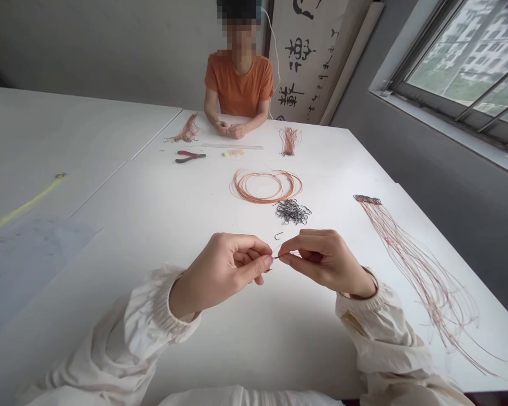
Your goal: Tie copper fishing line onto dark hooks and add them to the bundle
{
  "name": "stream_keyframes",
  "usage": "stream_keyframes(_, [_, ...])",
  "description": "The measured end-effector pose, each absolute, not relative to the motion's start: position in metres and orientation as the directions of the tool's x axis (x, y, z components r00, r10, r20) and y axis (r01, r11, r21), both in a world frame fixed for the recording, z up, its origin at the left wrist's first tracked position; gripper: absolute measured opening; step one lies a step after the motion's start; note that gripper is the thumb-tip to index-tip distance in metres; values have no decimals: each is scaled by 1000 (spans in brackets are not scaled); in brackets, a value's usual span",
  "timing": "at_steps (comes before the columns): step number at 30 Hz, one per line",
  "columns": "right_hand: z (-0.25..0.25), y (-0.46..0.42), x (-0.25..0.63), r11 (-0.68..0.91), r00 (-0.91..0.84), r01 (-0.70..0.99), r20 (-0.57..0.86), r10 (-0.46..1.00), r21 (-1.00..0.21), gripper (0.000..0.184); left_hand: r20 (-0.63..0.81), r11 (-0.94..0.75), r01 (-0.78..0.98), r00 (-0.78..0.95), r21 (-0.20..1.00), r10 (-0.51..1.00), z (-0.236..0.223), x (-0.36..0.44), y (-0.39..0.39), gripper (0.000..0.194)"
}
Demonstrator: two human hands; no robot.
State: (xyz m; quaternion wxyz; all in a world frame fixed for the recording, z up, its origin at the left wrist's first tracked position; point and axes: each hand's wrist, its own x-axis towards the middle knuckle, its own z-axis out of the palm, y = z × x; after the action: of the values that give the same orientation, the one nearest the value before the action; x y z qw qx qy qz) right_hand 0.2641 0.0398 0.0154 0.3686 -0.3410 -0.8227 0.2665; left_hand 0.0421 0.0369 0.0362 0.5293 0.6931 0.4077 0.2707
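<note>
Left hand [220, 276] and right hand [324, 262] both pinched narrow, holding a thin wire [287, 255] between them, above the surface [254, 344]. Loose hook [278, 235] just past the hands; pile of black hooks [293, 211] beyond that, copper coil [266, 186] further on. Long strands [419, 282] lie right of the right hand. Pliers [190, 156] well ahead, left. Co-worker [238, 79] sits across the surface, hands [229, 129] together, near a ruler [232, 146].
</note>
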Motion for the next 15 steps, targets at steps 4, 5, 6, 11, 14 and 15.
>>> stream_keyframes(4, [16, 40, 264, 636, -497, 369, 435, 751, -677, 10, -49, -119, 297, 503, 947, 863, 36, 43, 36, 19])
stream_keyframes(5, [17, 40, 263, 637, -496, 372, 436, 751, -675, 9, -53, -118, 303, 502, 946, 864, 36, 43, 36, 19])
stream_keyframes(6, [17, 40, 263, 639, -496, 374, 436, 751, -672, 9, -56, -117, 308, 500, 944, 864, 37, 43, 35, 20])
stream_keyframes(11, [19, 38, 262, 634, -497, 378, 430, 754, -675, 9, -65, -108, 321, 485, 941, 872, 38, 43, 34, 20])
stream_keyframes(14, [19, 38, 261, 626, -484, 380, 431, 762, -681, 8, -54, -111, 311, 477, 944, 877, 39, 43, 34, 19])
stream_keyframes(15, [19, 38, 261, 625, -480, 379, 433, 763, -682, 8, -50, -111, 305, 477, 946, 878, 39, 43, 33, 19])
